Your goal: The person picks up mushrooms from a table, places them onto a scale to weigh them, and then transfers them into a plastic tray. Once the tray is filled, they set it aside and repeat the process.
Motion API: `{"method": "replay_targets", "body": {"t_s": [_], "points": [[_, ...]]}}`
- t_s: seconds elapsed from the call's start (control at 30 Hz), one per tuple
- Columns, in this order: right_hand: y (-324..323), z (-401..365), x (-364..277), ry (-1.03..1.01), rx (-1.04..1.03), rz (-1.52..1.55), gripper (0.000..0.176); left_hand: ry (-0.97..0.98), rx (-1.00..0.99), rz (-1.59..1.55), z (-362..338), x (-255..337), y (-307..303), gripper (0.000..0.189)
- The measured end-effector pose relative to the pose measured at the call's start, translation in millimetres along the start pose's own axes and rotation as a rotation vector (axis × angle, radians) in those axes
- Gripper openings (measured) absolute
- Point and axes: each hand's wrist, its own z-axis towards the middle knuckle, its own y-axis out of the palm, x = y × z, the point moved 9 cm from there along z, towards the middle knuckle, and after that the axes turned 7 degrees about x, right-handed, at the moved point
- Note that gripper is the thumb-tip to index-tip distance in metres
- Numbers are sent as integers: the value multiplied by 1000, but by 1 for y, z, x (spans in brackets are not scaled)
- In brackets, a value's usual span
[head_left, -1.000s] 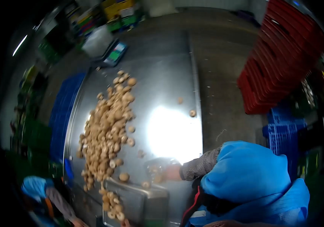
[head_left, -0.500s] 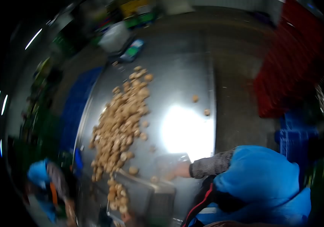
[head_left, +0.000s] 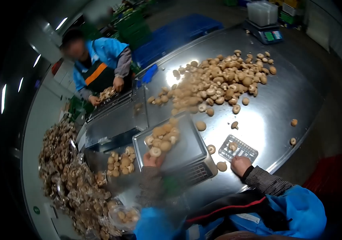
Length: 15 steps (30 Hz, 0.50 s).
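My left hand (head_left: 152, 161) is closed at the near end of a heap of brown mushrooms (head_left: 163, 137) over the steel weighing platform (head_left: 191, 138). The container under this heap hardly shows; it looks like a clear tray. A pale mushroom cap (head_left: 155, 152) sits right at my fingers. My right hand (head_left: 241, 165), fingers curled, grips the near edge of a clear ribbed plastic tray (head_left: 246, 151) lying on the steel table. One mushroom (head_left: 233, 146) is in that tray. Loose mushrooms (head_left: 221, 166) lie between the tray and the scale.
A big mushroom pile (head_left: 231, 78) covers the table's middle. Left of the scale are more grouped mushrooms (head_left: 121, 162) and many bagged mushrooms (head_left: 75, 180). Across the table a co-worker (head_left: 103, 64) handles mushrooms. Another scale (head_left: 263, 32) bearing clear containers stands at the far end.
The view has swung left. My left hand has come from beside the scale to over its platform, with mushrooms there now. The clear tray by my right hand now lies flat with a mushroom in it.
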Motion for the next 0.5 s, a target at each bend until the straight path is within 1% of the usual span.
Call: {"method": "replay_targets", "body": {"t_s": [0.03, 0.07, 0.1, 0.13, 0.17, 0.23, 0.27, 0.33, 0.37, 0.4, 0.43, 0.47, 0.5], "points": [[-3, 1, -3, -15, 9, -11, 20, -32, 91, -172, -2, 3, -1, 40], [-4, 1, -2, -28, 18, -24, 20, 291, 27, 94, 15, 13, -13, 39], [-3, 0, -1, -41, 42, -19, 18, 605, -39, 371, 40, 2, -29, 39], [-9, 2, -3, -61, 63, -11, 17, 303, -72, 162, 35, 5, -23, 42], [-15, 2, -6, -83, 78, -2, 16, 9, -37, -59, 23, 6, -19, 47], [-9, -1, -4, -125, 99, 11, 13, 67, 53, -119, 26, 22, -25, 47], [-8, 2, 3, -69, 101, 20, 14, 62, -11, -198, 34, 26, -27, 47], [-5, 5, 6, -23, 9, 11, 18, 90, 40, -194, 59, 36, -39, 42], [-9, 6, 3, -47, 27, 11, 17, 103, 57, -234, 68, 47, -39, 44], [-10, 5, 2, -58, 35, 19, 17, 170, 42, -129, 91, 48, -51, 47], [-12, 5, 2, -65, 49, 27, 17, 190, 134, -207, 95, 58, -54, 47], [-14, 6, 1, -68, 68, 34, 17, 158, 250, -236, 89, 73, -52, 53], [-20, 5, -6, -126, 143, 29, 17, 307, 278, -68, 126, 66, -75, 57]]}}
